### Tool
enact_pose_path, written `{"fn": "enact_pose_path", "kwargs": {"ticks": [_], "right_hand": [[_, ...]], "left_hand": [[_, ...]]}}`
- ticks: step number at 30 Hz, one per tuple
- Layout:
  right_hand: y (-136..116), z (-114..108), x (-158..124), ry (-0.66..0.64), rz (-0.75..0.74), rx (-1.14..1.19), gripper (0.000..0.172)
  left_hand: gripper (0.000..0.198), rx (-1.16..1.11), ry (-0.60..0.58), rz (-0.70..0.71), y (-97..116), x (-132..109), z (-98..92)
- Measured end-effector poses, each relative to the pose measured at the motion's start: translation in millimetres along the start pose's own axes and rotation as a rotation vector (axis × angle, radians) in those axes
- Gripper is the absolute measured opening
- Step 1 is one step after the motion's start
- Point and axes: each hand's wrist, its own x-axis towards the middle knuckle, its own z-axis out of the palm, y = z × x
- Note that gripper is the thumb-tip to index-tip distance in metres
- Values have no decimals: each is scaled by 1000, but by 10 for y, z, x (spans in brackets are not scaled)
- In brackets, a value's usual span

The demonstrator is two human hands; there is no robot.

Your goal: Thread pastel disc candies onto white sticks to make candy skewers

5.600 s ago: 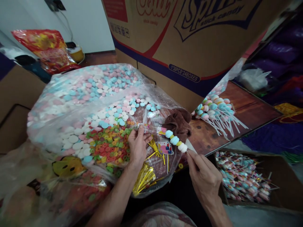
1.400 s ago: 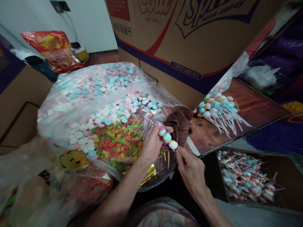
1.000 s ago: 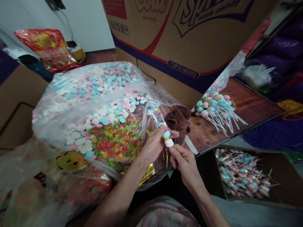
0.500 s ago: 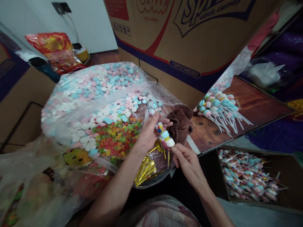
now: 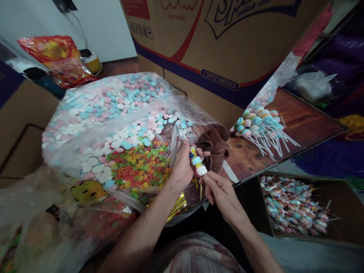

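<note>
A candy stick (image 5: 196, 160) of stacked white, blue and yellow sweets lies slantwise between my two hands. Around its upper end, where a small printed clear wrapper shows, my left hand (image 5: 182, 163) is closed. Just below the lowest white sweet, my right hand (image 5: 220, 189) pinches it with thumb and forefinger; the stick itself is hidden by those fingers. Under my hands are gold twist ties (image 5: 178, 206). To the left, small coloured candy rings (image 5: 139, 163) and pastel candy discs (image 5: 113, 94) fill a large clear plastic bag.
A brown cloth (image 5: 213, 146) lies beyond my hands. Bare candy sticks (image 5: 263, 125) are piled on the table at right. Below the table edge, an open carton (image 5: 341, 204) holds many wrapped ones. A big cardboard box (image 5: 182, 41) stands behind, and a red bag (image 5: 61, 60) at back left.
My left fingers have curled in around the upper end of the candy stick, where they were more spread. My right hand keeps its pinch. The whole view has shifted slightly.
</note>
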Motion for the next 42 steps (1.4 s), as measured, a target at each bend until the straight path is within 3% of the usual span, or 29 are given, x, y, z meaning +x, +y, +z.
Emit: {"fn": "enact_pose_path", "kwargs": {"ticks": [6, 10, 14, 19, 23, 27, 33, 36, 42], "right_hand": [[-19, 29, 74, -213, 200, 500, 35], [-4, 36, 73, -231, 209, 540, 35], [-9, 15, 94, -82, 64, 256, 35], [-3, -10, 99, 180, -244, -389, 29], [31, -11, 64, 251, -353, -704, 30], [70, -20, 46, 259, -432, -865, 36], [124, 47, 98, 363, -680, -1096, 37], [145, 100, 117, 416, -774, -1167, 35], [185, 181, 40, 332, -659, -1013, 34]], "left_hand": [[40, 9, -43, -96, -9, 13, -78], [42, -23, -64, -117, 3, 5, -85], [35, 53, -101, -106, 2, -26, -75], [29, 100, -135, -167, 19, -30, -106], [24, 105, -70, -130, 117, 30, -141], [24, 68, 97, 55, 227, 112, -127], [26, 22, 168, 71, 132, 127, -87], [31, 19, 149, 70, 62, 101, -77], [32, -108, 150, 147, 67, 96, -56]]}}
